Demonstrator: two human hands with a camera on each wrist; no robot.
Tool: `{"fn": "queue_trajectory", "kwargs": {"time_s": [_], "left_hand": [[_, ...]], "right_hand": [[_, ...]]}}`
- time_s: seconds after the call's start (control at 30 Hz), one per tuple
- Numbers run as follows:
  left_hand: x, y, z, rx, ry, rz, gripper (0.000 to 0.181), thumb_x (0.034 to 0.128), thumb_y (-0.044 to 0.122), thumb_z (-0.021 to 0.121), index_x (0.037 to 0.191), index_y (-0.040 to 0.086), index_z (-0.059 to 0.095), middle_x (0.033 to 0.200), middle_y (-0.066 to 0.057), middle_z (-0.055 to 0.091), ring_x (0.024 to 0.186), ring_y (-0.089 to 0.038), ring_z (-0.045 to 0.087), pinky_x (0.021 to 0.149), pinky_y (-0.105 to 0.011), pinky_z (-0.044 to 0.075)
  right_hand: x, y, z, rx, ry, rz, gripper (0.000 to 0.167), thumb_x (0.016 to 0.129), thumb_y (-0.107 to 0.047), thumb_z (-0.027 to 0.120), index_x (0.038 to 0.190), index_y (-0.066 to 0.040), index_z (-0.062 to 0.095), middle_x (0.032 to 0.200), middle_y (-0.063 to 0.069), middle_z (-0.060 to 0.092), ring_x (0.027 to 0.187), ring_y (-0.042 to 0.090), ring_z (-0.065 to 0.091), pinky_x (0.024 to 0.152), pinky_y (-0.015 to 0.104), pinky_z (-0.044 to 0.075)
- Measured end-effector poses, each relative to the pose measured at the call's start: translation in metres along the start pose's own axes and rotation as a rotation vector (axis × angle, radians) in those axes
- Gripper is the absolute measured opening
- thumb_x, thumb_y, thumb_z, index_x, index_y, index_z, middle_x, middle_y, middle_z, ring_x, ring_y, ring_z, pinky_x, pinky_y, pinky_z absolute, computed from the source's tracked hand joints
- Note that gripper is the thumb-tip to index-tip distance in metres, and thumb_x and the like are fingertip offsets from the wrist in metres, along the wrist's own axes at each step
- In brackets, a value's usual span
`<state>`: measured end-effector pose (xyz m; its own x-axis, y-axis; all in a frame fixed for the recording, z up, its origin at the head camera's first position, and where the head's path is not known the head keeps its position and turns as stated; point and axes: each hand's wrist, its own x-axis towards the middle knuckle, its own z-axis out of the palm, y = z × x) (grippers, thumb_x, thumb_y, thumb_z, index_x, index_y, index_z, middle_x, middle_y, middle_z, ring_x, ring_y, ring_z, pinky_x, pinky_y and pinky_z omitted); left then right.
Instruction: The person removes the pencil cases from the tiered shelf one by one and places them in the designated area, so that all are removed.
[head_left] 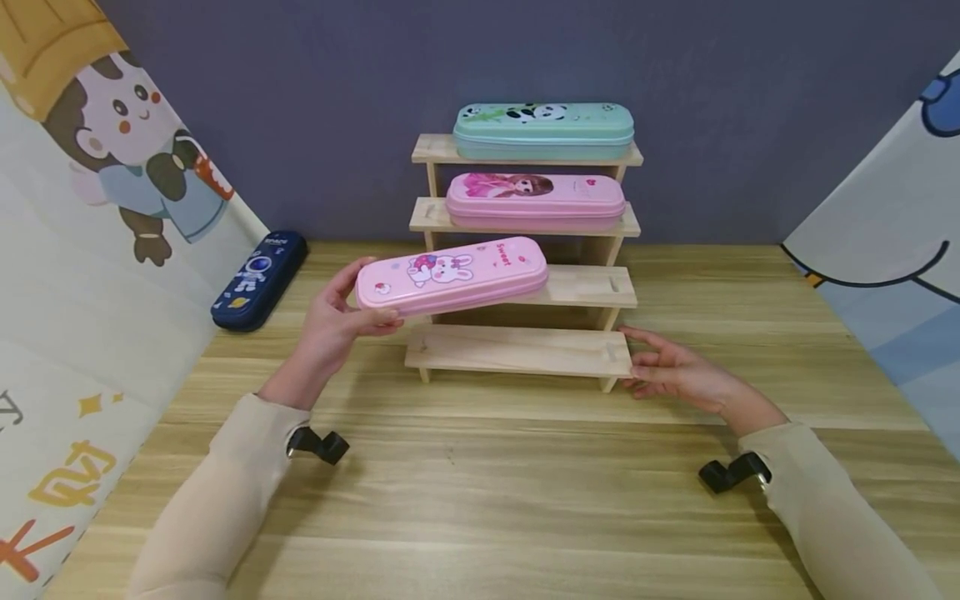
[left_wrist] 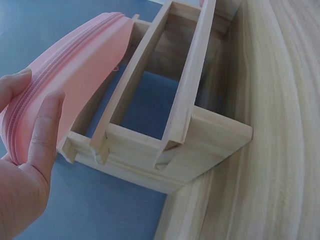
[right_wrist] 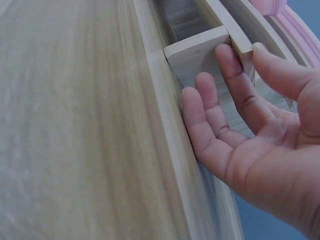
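Note:
My left hand (head_left: pixel 335 321) grips the left end of a pink pencil case (head_left: pixel 453 275) with a bunny and the word "Sweet" on its lid. The case is tilted, its right end in front of the third tier of a wooden stepped stand (head_left: pixel 517 350). In the left wrist view, the zipper side of the pencil case (left_wrist: pixel 75 75) shows between thumb and fingers. At the stand's lower right corner, my right hand (head_left: pixel 675 371) holds the end of the lowest board (right_wrist: pixel 245 52) between thumb and index finger; the other fingers are loosely bent beside the leg.
A mint panda pencil case (head_left: pixel 543 132) lies on the top tier, and a pink doll pencil case (head_left: pixel 536 202) on the tier below. A navy astronaut pencil case (head_left: pixel 260 282) rests on the table (head_left: pixel 480 500) at left, by the printed cloth (head_left: pixel 97 333). A dark wall (head_left: pixel 337 125) stands behind.

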<state>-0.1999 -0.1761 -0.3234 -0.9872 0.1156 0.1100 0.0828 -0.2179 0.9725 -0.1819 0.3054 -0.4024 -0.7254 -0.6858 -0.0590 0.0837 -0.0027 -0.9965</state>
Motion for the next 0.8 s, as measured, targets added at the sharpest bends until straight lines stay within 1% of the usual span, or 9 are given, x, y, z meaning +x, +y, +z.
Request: {"fn": "queue_trajectory", "kwargs": {"time_s": [0.13, 0.3, 0.47, 0.63, 0.8], "left_hand": [[-0.004, 0.000, -0.006, 0.009, 0.024, -0.009, 0.071, 0.0801, -0.025, 0.064, 0.142, 0.006, 0.045, 0.129, -0.008, 0.045, 0.087, -0.018, 0.068, 0.066, -0.032, 0.062], [-0.009, -0.003, -0.013, -0.010, 0.056, -0.010, 0.072, 0.0789, -0.028, 0.061, 0.141, 0.005, 0.045, 0.128, -0.008, 0.044, 0.088, -0.018, 0.067, 0.066, -0.032, 0.062], [-0.013, -0.001, -0.018, -0.005, 0.063, 0.002, 0.072, 0.0790, -0.028, 0.061, 0.142, 0.003, 0.042, 0.126, -0.008, 0.044, 0.088, -0.018, 0.068, 0.066, -0.031, 0.062], [-0.016, 0.001, -0.023, -0.009, 0.066, 0.022, 0.071, 0.0784, -0.029, 0.060, 0.139, 0.005, 0.046, 0.127, -0.008, 0.044, 0.088, -0.018, 0.068, 0.066, -0.031, 0.062], [-0.022, 0.002, -0.030, -0.058, 0.083, 0.052, 0.069, 0.0771, -0.030, 0.061, 0.133, 0.011, 0.053, 0.127, -0.009, 0.044, 0.084, -0.019, 0.070, 0.065, -0.031, 0.062]], "right_hand": [[0.000, 0.000, 0.000, 0.004, -0.003, -0.005, 0.070, 0.105, 0.000, 0.045, 0.160, -0.009, 0.003, 0.119, 0.004, 0.064, 0.107, 0.019, 0.064, 0.087, 0.033, 0.058], [0.000, 0.000, 0.001, 0.000, -0.001, -0.004, 0.070, 0.105, 0.000, 0.046, 0.159, -0.008, 0.002, 0.119, 0.004, 0.064, 0.108, 0.019, 0.064, 0.087, 0.034, 0.058], [-0.001, -0.001, 0.001, -0.009, 0.006, 0.002, 0.071, 0.105, 0.000, 0.046, 0.158, -0.005, -0.001, 0.119, 0.004, 0.064, 0.108, 0.019, 0.064, 0.087, 0.034, 0.058], [-0.001, 0.000, 0.001, -0.011, 0.006, -0.002, 0.072, 0.105, 0.000, 0.045, 0.158, -0.004, -0.002, 0.119, 0.005, 0.064, 0.108, 0.019, 0.064, 0.087, 0.034, 0.058], [0.000, 0.000, 0.000, -0.007, -0.008, -0.013, 0.071, 0.105, 0.001, 0.044, 0.158, -0.003, -0.003, 0.120, 0.005, 0.064, 0.109, 0.019, 0.064, 0.087, 0.035, 0.058]]}}
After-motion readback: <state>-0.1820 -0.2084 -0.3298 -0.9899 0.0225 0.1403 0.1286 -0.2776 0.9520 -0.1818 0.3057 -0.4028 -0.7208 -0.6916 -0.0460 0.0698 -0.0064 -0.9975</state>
